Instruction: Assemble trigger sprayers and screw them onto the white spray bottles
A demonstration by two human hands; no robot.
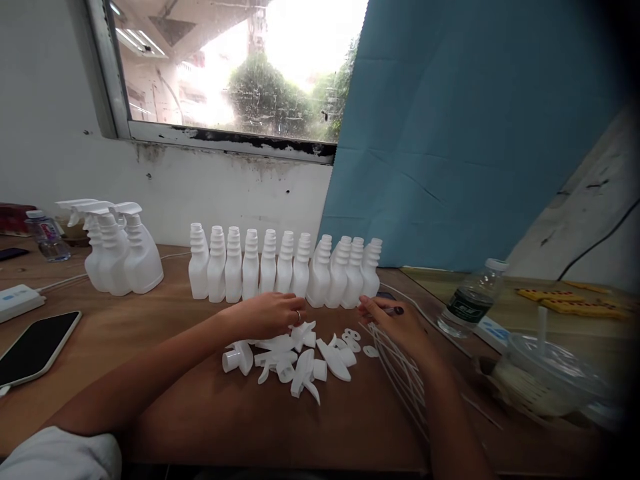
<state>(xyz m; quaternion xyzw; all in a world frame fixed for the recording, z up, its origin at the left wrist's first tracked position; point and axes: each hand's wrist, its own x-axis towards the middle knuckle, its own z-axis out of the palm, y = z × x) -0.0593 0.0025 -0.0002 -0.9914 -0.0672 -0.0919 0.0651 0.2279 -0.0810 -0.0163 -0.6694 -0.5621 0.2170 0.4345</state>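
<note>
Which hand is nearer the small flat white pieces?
Right: the right hand is close by, on the right side of the flat white pieces; the left hand is farther off to their left, by the trigger heads.

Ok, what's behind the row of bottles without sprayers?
Behind the row of bottles are the white wall and, toward the right, the blue sheet. A cable reaches its left end; the bottles hide any further path.

- Head view sits near, behind and above left grip (pixel 287 313) and right grip (pixel 389 320).
- It looks forward and down across the counter (pixel 230 427), window (pixel 240 87) beyond.
</note>
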